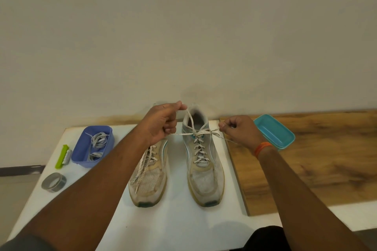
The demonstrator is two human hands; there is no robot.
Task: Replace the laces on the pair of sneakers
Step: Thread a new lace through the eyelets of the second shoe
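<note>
Two bare arms reach out from the bottom edge over a white worktop [183,228]. On it stand two worn, pale sneakers, side by side with toes pointing at the person. The left sneaker [149,177] has a speckled lace lying loose down its front. The right sneaker [204,169] has a speckled white lace [199,149] crossed all the way up.

The left hand [161,122] is up near the heel of that shoe. Its grip is tight, with finger and thumb pinching one loop of the lace. The right hand [238,130] sits just beside the shoe, and its grip is tight too, pinching the other end of the lace. An orange band [263,149] goes round that wrist.

Off to the left sits a blue tub [81,149] with grey laces [99,140] curled inside. Next to it lie a green clip [61,157] and a roll of grey tape [54,182]. A teal tray [274,130] rests on a brown wood board [326,159] to the right.
</note>
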